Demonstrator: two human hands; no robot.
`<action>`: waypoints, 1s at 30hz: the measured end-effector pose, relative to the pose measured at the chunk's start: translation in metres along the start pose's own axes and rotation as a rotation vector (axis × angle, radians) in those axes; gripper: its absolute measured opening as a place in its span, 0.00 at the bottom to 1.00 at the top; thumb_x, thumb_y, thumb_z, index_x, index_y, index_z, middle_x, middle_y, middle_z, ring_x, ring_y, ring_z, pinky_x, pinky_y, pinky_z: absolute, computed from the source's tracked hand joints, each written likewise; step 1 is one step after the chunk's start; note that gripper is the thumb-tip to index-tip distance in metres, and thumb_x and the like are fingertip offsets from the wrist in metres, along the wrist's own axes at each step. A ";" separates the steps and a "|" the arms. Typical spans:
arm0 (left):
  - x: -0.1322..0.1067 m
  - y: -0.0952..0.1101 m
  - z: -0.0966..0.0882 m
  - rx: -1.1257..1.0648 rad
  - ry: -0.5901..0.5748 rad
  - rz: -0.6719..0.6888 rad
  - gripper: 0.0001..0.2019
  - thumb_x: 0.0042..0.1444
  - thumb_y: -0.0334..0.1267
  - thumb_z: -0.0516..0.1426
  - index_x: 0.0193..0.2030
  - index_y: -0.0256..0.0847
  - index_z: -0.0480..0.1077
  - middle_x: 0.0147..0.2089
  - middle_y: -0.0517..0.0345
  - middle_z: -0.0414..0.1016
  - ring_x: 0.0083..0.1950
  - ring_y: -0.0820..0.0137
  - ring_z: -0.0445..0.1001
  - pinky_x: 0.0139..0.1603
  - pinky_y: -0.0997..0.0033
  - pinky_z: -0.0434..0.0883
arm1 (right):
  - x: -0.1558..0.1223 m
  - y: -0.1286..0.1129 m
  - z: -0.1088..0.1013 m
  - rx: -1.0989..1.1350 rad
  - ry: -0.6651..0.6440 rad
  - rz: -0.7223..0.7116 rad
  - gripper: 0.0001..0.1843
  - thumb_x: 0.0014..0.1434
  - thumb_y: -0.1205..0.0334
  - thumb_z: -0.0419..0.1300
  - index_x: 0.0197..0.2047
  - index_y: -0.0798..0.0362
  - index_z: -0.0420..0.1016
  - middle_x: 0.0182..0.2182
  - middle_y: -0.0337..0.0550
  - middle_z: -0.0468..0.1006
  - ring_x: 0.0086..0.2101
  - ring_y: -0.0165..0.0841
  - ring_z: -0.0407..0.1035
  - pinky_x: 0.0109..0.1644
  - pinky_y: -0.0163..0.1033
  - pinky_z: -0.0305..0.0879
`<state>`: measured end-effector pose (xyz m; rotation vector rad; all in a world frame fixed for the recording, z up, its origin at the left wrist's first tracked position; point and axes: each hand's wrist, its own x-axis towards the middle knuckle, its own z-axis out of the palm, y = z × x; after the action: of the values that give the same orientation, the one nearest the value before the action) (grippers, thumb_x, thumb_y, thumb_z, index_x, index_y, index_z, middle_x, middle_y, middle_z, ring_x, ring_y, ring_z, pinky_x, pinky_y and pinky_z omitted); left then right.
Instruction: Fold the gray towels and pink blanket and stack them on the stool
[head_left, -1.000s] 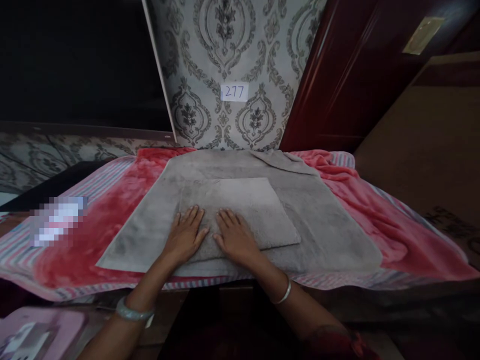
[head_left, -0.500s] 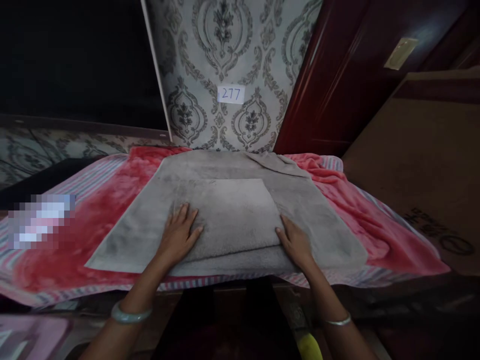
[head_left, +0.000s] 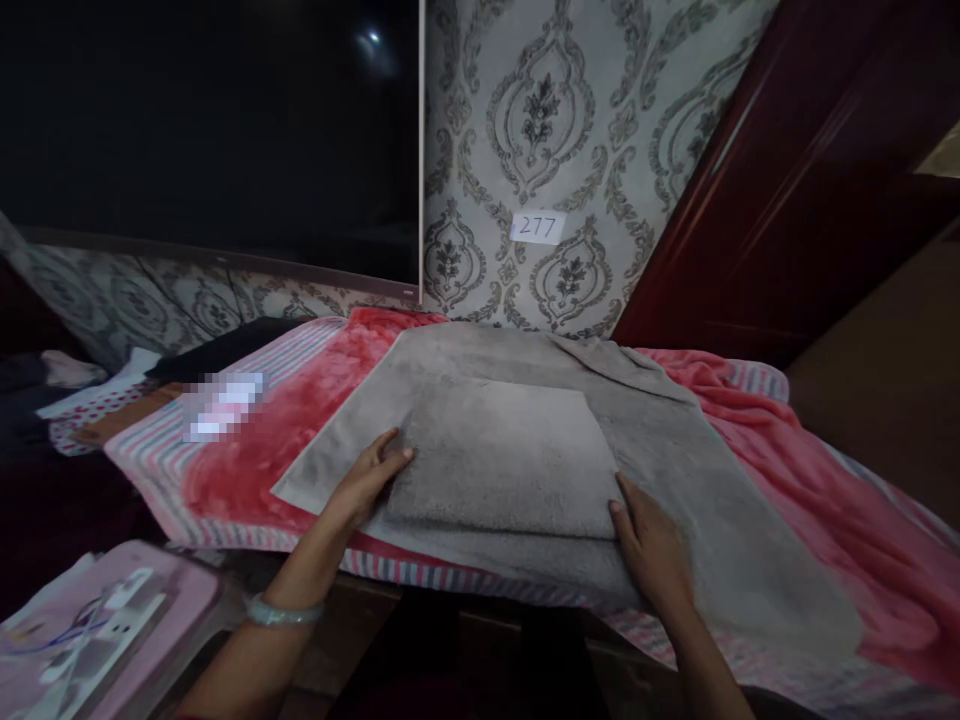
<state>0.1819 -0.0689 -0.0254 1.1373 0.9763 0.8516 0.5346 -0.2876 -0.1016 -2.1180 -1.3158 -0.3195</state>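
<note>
A grey plush towel (head_left: pixel 502 460) lies folded into a flat rectangle on a wider spread of grey plush cloth (head_left: pixel 750 540). My left hand (head_left: pixel 367 482) is on edge at the folded towel's left end, thumb on the border and the lower fingers mostly hidden. At the opposite end my right hand (head_left: pixel 651 545) has its thumb and forefinger against the right border, its other fingers out of sight. Both hands appear closed on these ends. The near fold forms a thick, dark-lined edge between them.
Under the grey cloth is a red blanket (head_left: pixel 255 475) over a striped cover (head_left: pixel 169 480). A large dark screen (head_left: pixel 210 130) stands behind on the left. A pink stool (head_left: pixel 187 590) with a power strip is at lower left; a brown box (head_left: pixel 892 350) stands right.
My left hand has gone from lying flat on the towel to its left border. The folded towel's near right corner has come closer to me. The view has turned left.
</note>
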 end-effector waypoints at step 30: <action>-0.044 -0.022 0.104 -0.625 -0.029 0.200 0.36 0.44 0.48 0.71 0.61 0.43 0.72 0.61 0.45 0.76 0.69 0.55 0.66 0.72 0.55 0.58 | 0.056 -0.203 0.020 0.415 -0.346 -0.351 0.46 0.48 0.78 0.50 0.70 0.46 0.63 0.62 0.43 0.73 0.60 0.39 0.69 0.65 0.51 0.67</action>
<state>0.2645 -0.1487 -0.0254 0.7057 0.5119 1.1928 0.3819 -0.1715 -0.0134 -1.6355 -1.7806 0.1811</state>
